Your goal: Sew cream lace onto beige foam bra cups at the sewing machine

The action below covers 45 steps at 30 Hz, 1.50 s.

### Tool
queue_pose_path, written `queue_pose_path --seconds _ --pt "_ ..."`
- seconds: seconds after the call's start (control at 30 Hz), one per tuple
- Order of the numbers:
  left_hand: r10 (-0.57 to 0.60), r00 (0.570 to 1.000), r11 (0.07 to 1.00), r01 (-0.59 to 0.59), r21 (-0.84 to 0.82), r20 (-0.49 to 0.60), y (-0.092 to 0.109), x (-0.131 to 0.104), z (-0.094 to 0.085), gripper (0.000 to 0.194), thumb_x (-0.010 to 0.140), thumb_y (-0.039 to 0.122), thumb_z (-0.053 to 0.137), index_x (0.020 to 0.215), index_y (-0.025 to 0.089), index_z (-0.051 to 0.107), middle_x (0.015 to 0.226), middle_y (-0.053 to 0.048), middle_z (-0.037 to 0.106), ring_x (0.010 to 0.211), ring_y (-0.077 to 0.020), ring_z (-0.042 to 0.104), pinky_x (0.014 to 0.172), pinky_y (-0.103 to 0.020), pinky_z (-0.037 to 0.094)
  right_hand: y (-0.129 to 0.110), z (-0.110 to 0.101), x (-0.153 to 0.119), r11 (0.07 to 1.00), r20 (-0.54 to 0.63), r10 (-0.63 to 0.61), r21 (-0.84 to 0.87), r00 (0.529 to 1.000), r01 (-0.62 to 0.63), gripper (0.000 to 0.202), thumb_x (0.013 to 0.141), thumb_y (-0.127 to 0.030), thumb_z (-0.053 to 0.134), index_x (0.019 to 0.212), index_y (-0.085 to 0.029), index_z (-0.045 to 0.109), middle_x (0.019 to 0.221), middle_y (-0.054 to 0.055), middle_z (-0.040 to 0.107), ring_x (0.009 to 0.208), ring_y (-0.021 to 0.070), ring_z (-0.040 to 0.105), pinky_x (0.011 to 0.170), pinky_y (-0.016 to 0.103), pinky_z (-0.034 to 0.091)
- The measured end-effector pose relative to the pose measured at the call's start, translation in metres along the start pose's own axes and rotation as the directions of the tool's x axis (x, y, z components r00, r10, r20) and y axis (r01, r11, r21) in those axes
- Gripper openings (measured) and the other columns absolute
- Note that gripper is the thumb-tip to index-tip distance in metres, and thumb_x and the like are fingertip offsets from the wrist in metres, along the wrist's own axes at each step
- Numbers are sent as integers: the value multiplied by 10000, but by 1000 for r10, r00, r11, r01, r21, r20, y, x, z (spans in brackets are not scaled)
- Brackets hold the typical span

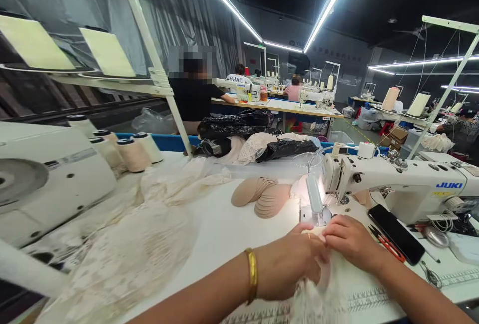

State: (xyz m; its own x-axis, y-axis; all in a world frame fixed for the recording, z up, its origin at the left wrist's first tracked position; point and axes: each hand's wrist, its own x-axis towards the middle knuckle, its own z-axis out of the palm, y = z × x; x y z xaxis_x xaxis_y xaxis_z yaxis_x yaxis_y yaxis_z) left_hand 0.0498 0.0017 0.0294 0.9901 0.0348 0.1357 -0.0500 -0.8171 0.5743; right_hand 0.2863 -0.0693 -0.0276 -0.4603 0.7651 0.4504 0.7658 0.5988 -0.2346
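Observation:
My left hand point(290, 261), with a gold bracelet at the wrist, is closed on pale lace fabric point(318, 304) just in front of the lit needle area of a white sewing machine point(396, 184). Beside it, touching the same fabric, my right hand point(350, 239) has its fingers pinched together on the cloth edge. The fabric hangs down below my left hand toward the table's front edge. A small lamp point(315, 193) shines on the metal needle plate point(306, 214). Beige rounded pads point(271, 199) lie fanned out to the left of the plate.
Right of my right hand lie a black phone point(396, 234), red-handled scissors point(391, 248) and a ruler strip point(458, 278). Cream lace point(142, 244) covers the left table. Thread cones point(134, 155) stand near another machine point(48, 179). A person in black point(190, 94) sits beyond.

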Motion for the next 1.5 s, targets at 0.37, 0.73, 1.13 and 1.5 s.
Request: queue_pose_path --seconds 0.37,0.73,1.13,1.5 --pt "-52 999 969 53 240 -10 -39 12 7 477 539 -93 595 825 240 780 1172 -43 715 949 -260 647 1024 -515 406 15 6 -6 997 80 79 4 994 -79 409 933 -24 439 1083 -284 717 1083 22 770 985 221 651 798 358 483" --pt "-110 987 964 135 228 -120 -43 17 15 425 566 -69 613 806 242 776 1135 -27 714 905 -248 628 918 -440 414 26 14 -2 986 16 154 -65 988 -152 442 876 -4 461 1136 -267 703 1158 29 767 1025 257 652 805 373 504" --pt "-225 974 940 219 262 -6 -35 20 8 442 609 -46 664 895 267 787 1228 -10 693 894 -214 626 942 -478 433 23 15 0 988 -39 141 -58 989 -143 435 848 10 459 1094 -258 697 1095 25 766 1004 229 644 777 333 528" --pt "-169 985 940 168 298 -25 -42 19 7 444 561 -58 646 833 268 775 1196 7 695 962 -261 626 847 -412 419 27 17 -5 983 -22 149 -101 989 -150 455 839 5 466 1111 -274 700 1079 37 763 1006 244 650 805 365 543"
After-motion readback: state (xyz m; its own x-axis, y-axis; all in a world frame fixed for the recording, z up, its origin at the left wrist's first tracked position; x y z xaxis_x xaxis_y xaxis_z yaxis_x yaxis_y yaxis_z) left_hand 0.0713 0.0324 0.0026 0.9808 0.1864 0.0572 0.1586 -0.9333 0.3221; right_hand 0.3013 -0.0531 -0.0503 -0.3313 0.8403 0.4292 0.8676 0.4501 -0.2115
